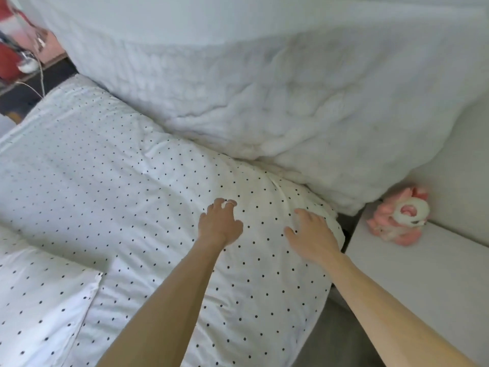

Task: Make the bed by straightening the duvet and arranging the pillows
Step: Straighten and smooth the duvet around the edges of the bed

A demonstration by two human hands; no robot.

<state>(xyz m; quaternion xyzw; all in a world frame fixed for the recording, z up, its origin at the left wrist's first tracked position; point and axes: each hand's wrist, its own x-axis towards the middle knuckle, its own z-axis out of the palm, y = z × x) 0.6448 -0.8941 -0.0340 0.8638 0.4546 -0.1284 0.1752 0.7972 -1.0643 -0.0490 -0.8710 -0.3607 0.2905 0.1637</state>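
A large white pillow with small black dots [127,186] lies across the middle of the view. Both my hands rest on its right end. My left hand [219,223] has its fingers spread and slightly curled on the fabric. My right hand [313,234] lies flat and open near the pillow's right edge. Behind the pillow is a plain white padded duvet [264,102], bunched up against it. A second dotted piece of bedding [39,300] lies at the lower left, partly overlapped by the pillow.
A white bedside surface [423,274] stands to the right, with a pink and white soft toy [399,218] on it. At the upper left are red and white objects [10,43] and thin cables [39,75] over a dark gap.
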